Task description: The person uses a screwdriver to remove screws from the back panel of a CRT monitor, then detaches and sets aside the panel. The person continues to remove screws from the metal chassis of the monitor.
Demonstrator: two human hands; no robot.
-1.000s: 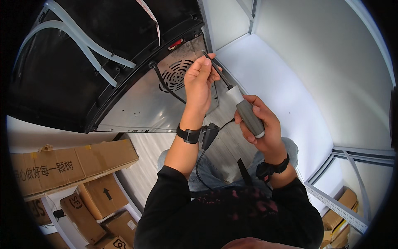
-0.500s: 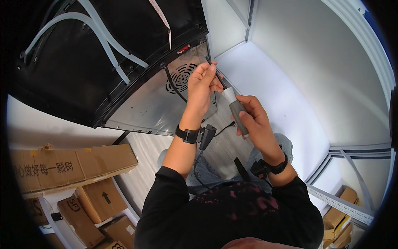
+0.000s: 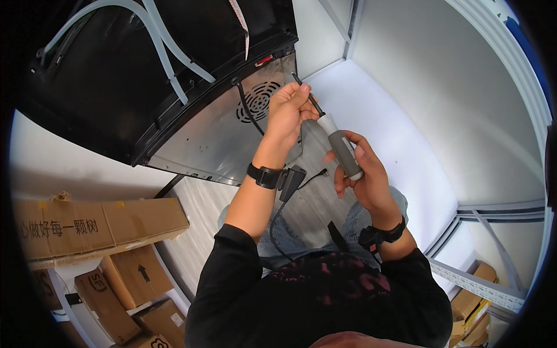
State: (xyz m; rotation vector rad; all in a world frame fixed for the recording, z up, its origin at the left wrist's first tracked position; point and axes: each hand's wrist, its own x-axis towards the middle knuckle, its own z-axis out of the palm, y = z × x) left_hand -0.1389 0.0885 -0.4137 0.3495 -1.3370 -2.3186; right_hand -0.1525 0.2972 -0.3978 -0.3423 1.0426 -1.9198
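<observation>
Head camera: I look down on a person's two bare hands, with a screwdriver point(image 3: 344, 155) slung between them on a slant, its tip up and to the left. The left hand point(image 3: 285, 113) pinches the dark shaft near its tip with thumb and fingertips, probably to steady that thin end. The right hand point(image 3: 366, 174) is curled loosely around the grey handle, thumb along one side and fingers round the other. I take this to be the turning or supporting grip, though I can't tell how firmly it presses.

So the tool spans both hands, tip just beyond the left, handle end in the right. Behind the left hand I see the metal panel point(image 3: 200, 148) of a large black unit point(image 3: 87, 81), with slotted vents point(image 3: 259, 102) and a black cable point(image 3: 246, 105). The tip overlaps the panel's edge in my view; I can't tell whether they touch. A cord's plug point(image 3: 323, 172) shows below the hands, near the right one and apart from its fingers.
</observation>
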